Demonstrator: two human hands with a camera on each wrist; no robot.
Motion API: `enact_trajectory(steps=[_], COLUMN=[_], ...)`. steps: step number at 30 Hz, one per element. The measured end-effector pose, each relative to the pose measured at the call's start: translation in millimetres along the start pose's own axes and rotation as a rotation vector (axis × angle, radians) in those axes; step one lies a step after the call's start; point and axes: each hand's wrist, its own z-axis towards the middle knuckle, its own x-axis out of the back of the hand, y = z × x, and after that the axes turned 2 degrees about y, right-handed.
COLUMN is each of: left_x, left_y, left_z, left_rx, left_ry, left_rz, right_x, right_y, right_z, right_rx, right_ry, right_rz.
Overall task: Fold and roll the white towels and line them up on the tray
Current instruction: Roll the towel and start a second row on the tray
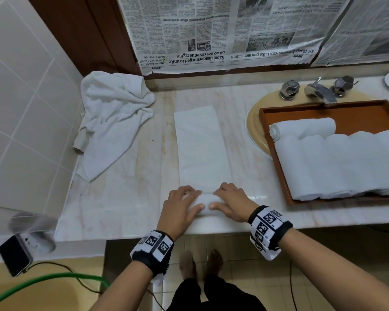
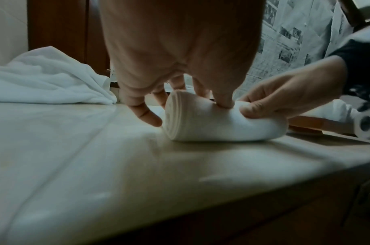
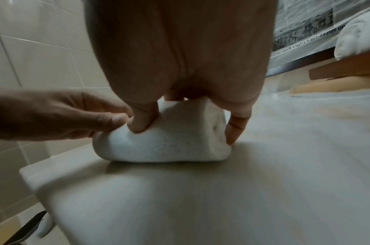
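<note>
Head view: folded towel (image 1: 200, 149) lies as a long strip on the counter (image 1: 126, 176), long axis near-to-far, near end already wound into a short roll (image 1: 206, 204) under both hands. Roll axis runs left-right, so the unrolled strip lies straight ahead, far side of the grip; the roll likely has to travel away from the person. Left hand (image 1: 181, 206) and right hand (image 1: 230, 204) sit side by side on the roll, thumbs on the near face almost meeting, fingers curled over the top. Tray (image 1: 279, 153) is to the right over the basin, holding a row of finished rolls (image 1: 337, 162); right hand is nearer to it. Crumpled towels (image 1: 112, 117) wait far left. Left wrist view: left fingers (image 2: 146, 114) reach past the spiral end, thumb pressing into the top, roll pinched. Right wrist view: right thumb (image 3: 142, 119) dug into the cloth, a finger capping the right end, likewise gripping.
</note>
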Motion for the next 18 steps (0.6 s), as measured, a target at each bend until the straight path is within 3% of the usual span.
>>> enact_trajectory(steps=[2,5,8,10,14,18], left_x=[-5.4,-6.6,-3.9,-1.7,2.6,2.1], left_y=[-2.1,-1.1,0.3,-1.5,0.6,3.7], left_z=[-10.4,-16.7,-8.1,1.2,17.5,11.0], left_rx=[-0.039,0.009,0.063,0.103,0.126,0.107], left_ry=[-0.034,-0.067,-0.109,-0.155,-0.192,-0.079], left_rz=[0.014,-0.058,-0.119,-0.159,-0.225,-0.171], right_x=[0.7,0.1,-10.6,-19.9,-27.9,-10.2], right_y=[-0.5,-4.8,-10.7,-14.6,-14.2,-6.1], right_z=[-2.9,-11.5,-23.9,-29.9,-25.6,-11.0], right_rx=[-0.005,-0.02,0.055,0.121,0.143,0.134], right_ry=[-0.039,-0.049,0.221,0.324,0.284,0.188], right_rz=[0.031,0.028,-0.161,-0.272,-0.256,-0.063])
